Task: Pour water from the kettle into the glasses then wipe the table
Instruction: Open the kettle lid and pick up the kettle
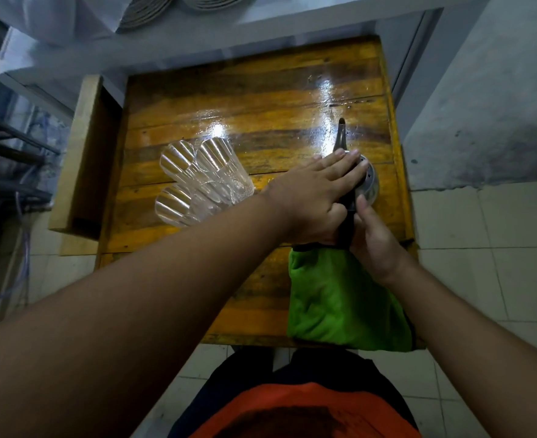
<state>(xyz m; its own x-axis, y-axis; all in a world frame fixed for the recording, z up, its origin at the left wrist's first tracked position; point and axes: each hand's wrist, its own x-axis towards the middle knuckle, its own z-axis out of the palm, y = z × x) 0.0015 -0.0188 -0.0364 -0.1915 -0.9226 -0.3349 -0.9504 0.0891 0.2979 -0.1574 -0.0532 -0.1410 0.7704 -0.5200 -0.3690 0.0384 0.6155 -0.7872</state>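
Glossy wooden table (229,99): left hand (308,197) flat, open on kettle (366,184) lid; right hand (374,245) gripping dark handle. Three glasses (204,181) left, green cloth (340,305) near edge.

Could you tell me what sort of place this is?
Probably a simple eatery or kitchen area: stacked plates on a shelf, a wooden table with glasses and a kettle, tiled floor.

You have no readable text here: no label, brand, number or sign shows on the kettle (366,181), the glasses (197,181), the green cloth (340,305) or the wooden table (229,99), nor on your shirt.
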